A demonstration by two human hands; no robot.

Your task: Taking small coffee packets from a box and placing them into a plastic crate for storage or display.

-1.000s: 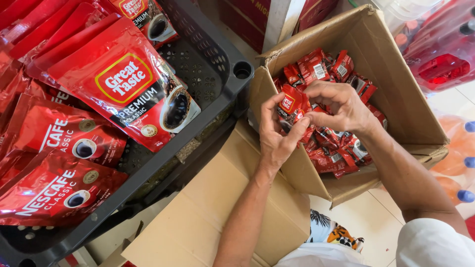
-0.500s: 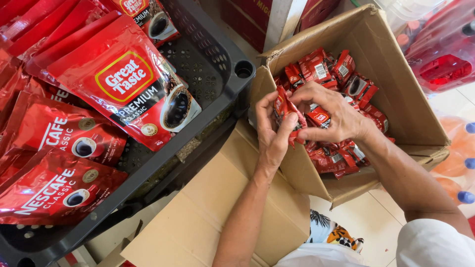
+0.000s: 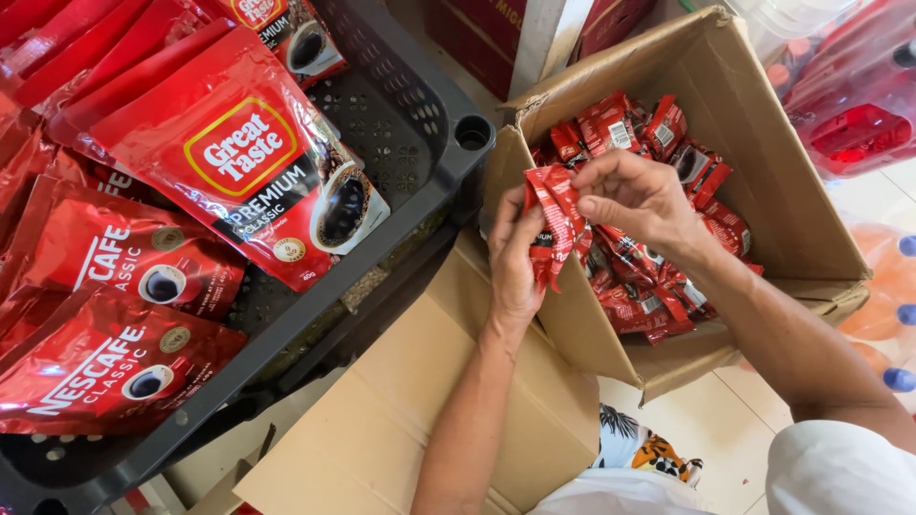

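Head view shows both hands raised over the near left corner of an open cardboard box (image 3: 763,191), working on one small stack of red sachets (image 3: 558,224). The left hand (image 3: 515,262) is clenched around the lower part of the stack from behind, thumb across the front. The right hand (image 3: 639,195) pinches the top edge of the same stack between thumb and fingers. The stack sits above the box's left wall, partly outside its opening. Risk assessment: the sachets look glossy and thin, so a loosened pinch would probably let single sachets fan out and slide. Any that slip toward the left would likely fall outside the box, onto the closed cardboard carton (image 3: 382,420) below or into the gap beside the crate. A hard squeeze could crease or burst a sachet. The box's front flap (image 3: 821,296) hangs outward and gives no barrier on that side. Containers: the open box holds a loose heap of small red sachets (image 3: 649,286), piled mostly against its left and far walls, with bare cardboard showing along the right wall. The dark grey perforated plastic crate (image 3: 410,114), at the left, holds large red stand-up coffee pouches (image 3: 248,172) lying overlapped; its right end is bare mesh. Shrink-wrapped red-capped bottles (image 3: 849,105) stand past the box's far right corner.
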